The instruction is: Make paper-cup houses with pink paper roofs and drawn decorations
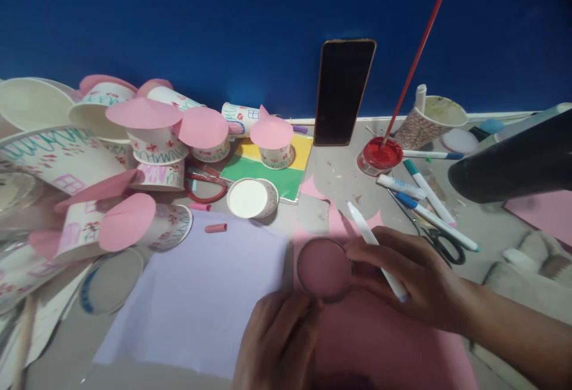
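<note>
A sheet of pink paper lies in front of me with a round, thin dark-rimmed piece on it; pink shows inside the rim, and I cannot tell if it is an open ring or a clear lid. My left hand is curled in, its fingertips pressed at the lower left of that rim. White with a pale tip, a marker is gripped in my right hand, slanting up to the left. The fingers of that hand also reach the rim's right side.
Pale purple paper lies left. Beyond it stand several decorated paper cups with pink cones, a white cup and red-handled scissors. A phone leans on the blue wall. Rightward are a red paint pot, markers and a black cylinder.
</note>
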`<action>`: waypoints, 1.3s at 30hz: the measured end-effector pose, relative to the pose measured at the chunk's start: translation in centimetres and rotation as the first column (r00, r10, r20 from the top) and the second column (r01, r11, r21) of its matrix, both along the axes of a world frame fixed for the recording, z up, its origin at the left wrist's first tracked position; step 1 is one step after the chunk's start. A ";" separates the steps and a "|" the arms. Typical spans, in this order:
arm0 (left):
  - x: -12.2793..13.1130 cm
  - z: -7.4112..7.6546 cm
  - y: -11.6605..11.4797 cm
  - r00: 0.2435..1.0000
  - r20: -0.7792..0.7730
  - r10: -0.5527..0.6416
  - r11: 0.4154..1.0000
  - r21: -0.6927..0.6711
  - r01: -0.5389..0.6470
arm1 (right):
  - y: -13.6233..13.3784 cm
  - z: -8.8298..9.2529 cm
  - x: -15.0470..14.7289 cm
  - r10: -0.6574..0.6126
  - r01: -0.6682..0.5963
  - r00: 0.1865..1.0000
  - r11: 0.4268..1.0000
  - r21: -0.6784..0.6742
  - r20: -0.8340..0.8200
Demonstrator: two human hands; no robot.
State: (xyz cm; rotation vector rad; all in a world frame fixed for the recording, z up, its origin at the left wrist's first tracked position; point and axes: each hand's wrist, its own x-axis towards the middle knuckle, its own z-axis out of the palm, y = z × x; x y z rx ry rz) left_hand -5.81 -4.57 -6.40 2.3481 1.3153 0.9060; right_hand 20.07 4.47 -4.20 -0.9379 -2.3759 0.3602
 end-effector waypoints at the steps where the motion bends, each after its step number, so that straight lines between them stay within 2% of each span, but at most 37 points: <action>1: 0.1 -0.1 0.1 1.000 0.007 0.004 1.000 0.009 -0.004 | 0.0 -0.3 0.2 0.010 -0.011 1.000 1.000 0.017 0.020; 5: 0.3 -0.2 0.4 0.999 0.047 0.017 0.997 0.078 -0.021 | 0.1 -0.5 0.9 0.055 -0.057 0.995 0.998 0.024 0.079; 9: 0.6 1.0 0.5 1.000 0.006 0.019 0.999 -0.028 -0.018 | 0.1 -0.6 1.5 0.108 -0.103 0.984 0.994 -0.043 0.141; 13: 0.6 1.8 0.4 1.000 0.008 -0.006 1.000 -0.005 0.006 | 0.1 -0.8 1.6 0.139 -0.137 0.975 0.990 -0.020 0.176; 24: 0.6 1.4 0.0 1.000 0.005 0.012 1.000 0.010 -0.012 | 0.2 -0.8 1.5 0.119 -0.133 0.967 0.990 0.048 0.225; 34: 0.5 1.5 0.2 0.999 0.054 0.010 1.000 0.001 -0.010 | 0.3 -0.3 0.8 0.147 -0.160 0.973 0.985 0.064 0.178; 39: 0.4 1.6 0.3 1.000 0.025 0.015 1.000 -0.004 -0.015 | 0.2 -0.4 0.7 0.134 -0.144 0.973 0.989 0.045 0.186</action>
